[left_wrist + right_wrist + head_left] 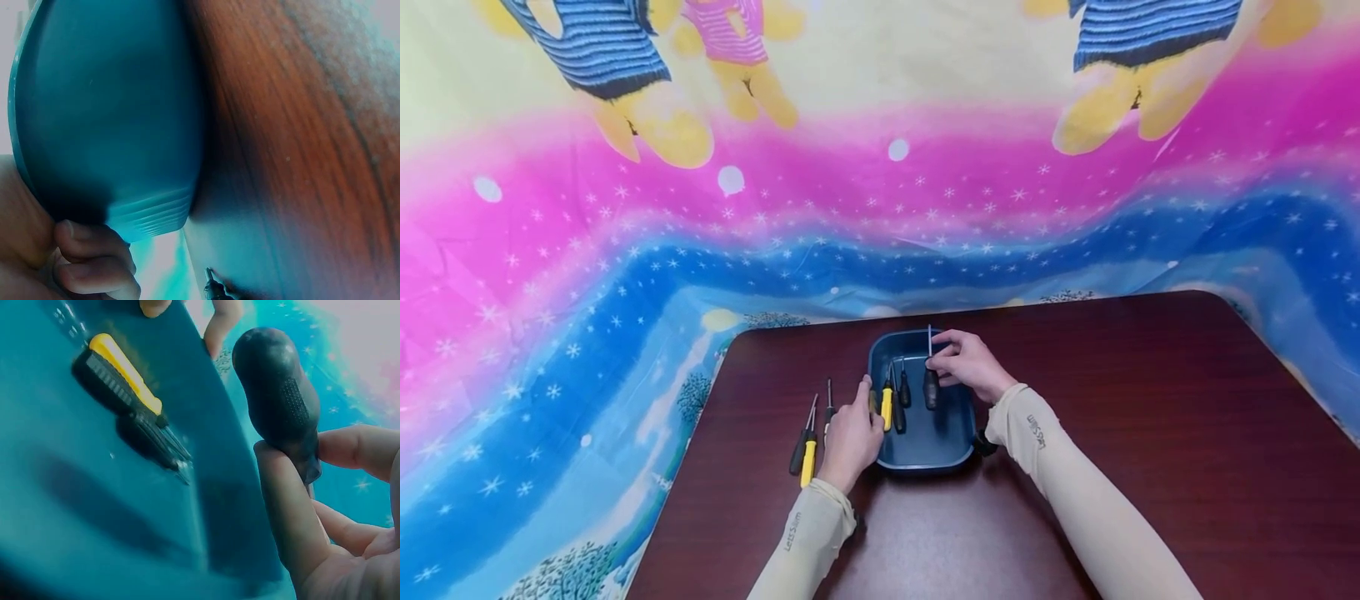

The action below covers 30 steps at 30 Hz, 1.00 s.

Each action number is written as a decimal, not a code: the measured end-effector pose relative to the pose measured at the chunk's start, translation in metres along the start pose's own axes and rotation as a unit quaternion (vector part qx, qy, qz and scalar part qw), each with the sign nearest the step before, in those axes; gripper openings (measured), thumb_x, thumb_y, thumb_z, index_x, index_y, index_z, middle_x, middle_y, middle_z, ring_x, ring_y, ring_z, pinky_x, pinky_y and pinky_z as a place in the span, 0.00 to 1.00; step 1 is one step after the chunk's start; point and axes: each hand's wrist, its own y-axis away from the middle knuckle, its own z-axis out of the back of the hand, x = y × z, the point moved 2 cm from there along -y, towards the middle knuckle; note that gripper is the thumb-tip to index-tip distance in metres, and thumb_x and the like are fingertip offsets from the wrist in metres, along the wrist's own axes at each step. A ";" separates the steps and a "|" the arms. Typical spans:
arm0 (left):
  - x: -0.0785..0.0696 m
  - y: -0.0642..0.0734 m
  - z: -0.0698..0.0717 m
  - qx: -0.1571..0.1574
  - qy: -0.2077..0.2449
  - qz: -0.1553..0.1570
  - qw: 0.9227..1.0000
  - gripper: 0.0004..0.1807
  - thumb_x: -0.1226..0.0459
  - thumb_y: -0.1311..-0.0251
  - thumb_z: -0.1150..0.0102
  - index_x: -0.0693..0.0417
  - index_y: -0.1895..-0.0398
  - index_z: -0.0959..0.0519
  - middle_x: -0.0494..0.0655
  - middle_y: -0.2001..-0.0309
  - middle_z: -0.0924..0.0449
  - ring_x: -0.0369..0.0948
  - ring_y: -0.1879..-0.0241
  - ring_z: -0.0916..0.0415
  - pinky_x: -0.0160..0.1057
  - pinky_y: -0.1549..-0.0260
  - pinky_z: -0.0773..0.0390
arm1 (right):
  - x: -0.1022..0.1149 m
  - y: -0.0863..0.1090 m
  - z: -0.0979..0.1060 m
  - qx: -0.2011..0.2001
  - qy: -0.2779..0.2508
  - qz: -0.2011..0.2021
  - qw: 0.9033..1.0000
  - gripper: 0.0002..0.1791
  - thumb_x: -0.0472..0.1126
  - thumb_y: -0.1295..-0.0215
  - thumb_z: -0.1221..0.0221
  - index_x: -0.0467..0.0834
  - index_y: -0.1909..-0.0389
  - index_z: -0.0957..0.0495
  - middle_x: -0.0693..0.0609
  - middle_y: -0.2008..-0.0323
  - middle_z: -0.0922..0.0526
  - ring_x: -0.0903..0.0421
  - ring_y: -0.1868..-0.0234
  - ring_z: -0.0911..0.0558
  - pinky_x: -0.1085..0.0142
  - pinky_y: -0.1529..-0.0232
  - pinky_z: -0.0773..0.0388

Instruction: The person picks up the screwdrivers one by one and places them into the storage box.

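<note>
On the brown counter (1120,400), keep the blue tray (928,446) steady: left hand (853,433) pinching the rim at 9 o'clock, a good brace against sliding. Right hand (972,362) at 2 o'clock, thumb and fingers pinching the dark screwdriver (931,392) by its neck, raised over the tray, handle toward 6 o'clock, shaft toward 12. Whether lowering or lifting, move slowly, with the tip turned away from skin. Loosen the pinch only with the handle fully supported. Avoid knocking the yellow-and-black screwdriver (887,408) and the smaller black screwdriver (905,393) inside, toward 9 o'clock.
</note>
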 end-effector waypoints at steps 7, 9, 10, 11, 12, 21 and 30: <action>-0.001 -0.001 0.000 0.006 -0.002 0.010 1.000 0.37 0.61 0.28 0.42 0.48 0.18 0.41 0.43 0.83 0.30 0.40 0.84 0.32 0.38 0.75 0.28 | -0.003 -0.007 -0.010 0.021 0.005 -0.023 1.000 0.30 0.34 0.30 0.37 0.34 0.29 0.32 0.38 0.52 0.14 0.52 0.60 0.13 0.53 0.53 0.13; -0.002 -0.001 0.001 0.008 -0.004 0.013 1.000 0.37 0.61 0.28 0.42 0.48 0.18 0.41 0.44 0.83 0.29 0.41 0.84 0.32 0.38 0.75 0.28 | -0.003 -0.009 -0.013 0.026 0.007 -0.025 0.999 0.30 0.34 0.30 0.37 0.33 0.29 0.32 0.38 0.52 0.14 0.51 0.59 0.13 0.53 0.53 0.13; -0.002 -0.001 0.001 0.008 -0.005 0.014 1.000 0.37 0.61 0.28 0.41 0.48 0.18 0.41 0.44 0.83 0.29 0.41 0.84 0.32 0.38 0.75 0.28 | -0.003 -0.010 -0.015 0.028 0.008 -0.027 0.999 0.30 0.34 0.30 0.37 0.33 0.29 0.32 0.38 0.51 0.14 0.51 0.59 0.13 0.53 0.53 0.13; -0.002 -0.001 0.002 0.008 -0.006 0.015 1.000 0.37 0.61 0.28 0.41 0.48 0.18 0.41 0.44 0.83 0.29 0.41 0.84 0.32 0.38 0.75 0.28 | -0.003 -0.011 -0.016 0.030 0.008 -0.030 0.999 0.30 0.33 0.30 0.37 0.33 0.29 0.32 0.38 0.51 0.14 0.50 0.58 0.13 0.54 0.53 0.13; -0.002 -0.001 0.002 0.007 -0.008 0.014 1.000 0.37 0.61 0.29 0.41 0.48 0.18 0.41 0.44 0.83 0.29 0.41 0.83 0.32 0.38 0.75 0.28 | -0.003 -0.012 -0.017 0.030 0.008 -0.032 0.999 0.30 0.34 0.30 0.37 0.33 0.29 0.32 0.38 0.51 0.14 0.50 0.58 0.13 0.54 0.53 0.13; 0.000 0.000 0.001 0.004 -0.002 0.002 1.000 0.37 0.62 0.29 0.41 0.49 0.19 0.41 0.43 0.82 0.29 0.41 0.83 0.32 0.38 0.76 0.28 | -0.005 -0.019 -0.029 0.026 0.009 -0.046 0.999 0.27 0.33 0.30 0.39 0.33 0.32 0.32 0.40 0.56 0.15 0.50 0.61 0.13 0.54 0.55 0.13; 0.000 -0.001 0.002 0.009 0.005 0.002 1.000 0.37 0.62 0.28 0.42 0.49 0.19 0.41 0.43 0.82 0.29 0.41 0.84 0.32 0.38 0.76 0.29 | -0.013 -0.022 -0.041 0.007 0.106 -0.055 0.993 0.26 0.36 0.31 0.39 0.36 0.35 0.29 0.43 0.63 0.15 0.53 0.68 0.13 0.55 0.60 0.13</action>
